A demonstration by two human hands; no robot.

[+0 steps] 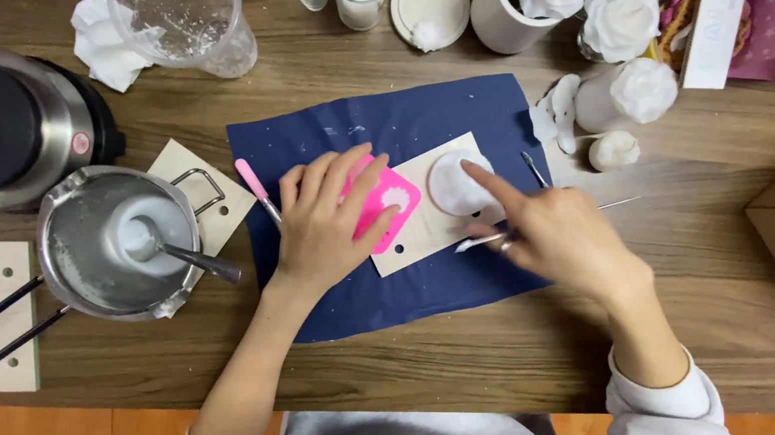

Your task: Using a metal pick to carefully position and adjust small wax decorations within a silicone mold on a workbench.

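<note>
Head view: left hand (327, 218) lay flat, fingers spread, pinning a pink scalloped silicone mould (388, 199) on a pale wooden board (424, 227). Right hand (551, 230), forefinger out, pressed a round white wax disc (457, 183) beside it. Shaping step, prob.; next needs gentle, even pressure.

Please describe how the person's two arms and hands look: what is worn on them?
Both forearms are bare, with light grey sleeves pushed up to the elbows and white cuffs showing at their edges. The left hand wears nothing visible. The right hand seems to have a thin ring on one of its fingers.
</note>
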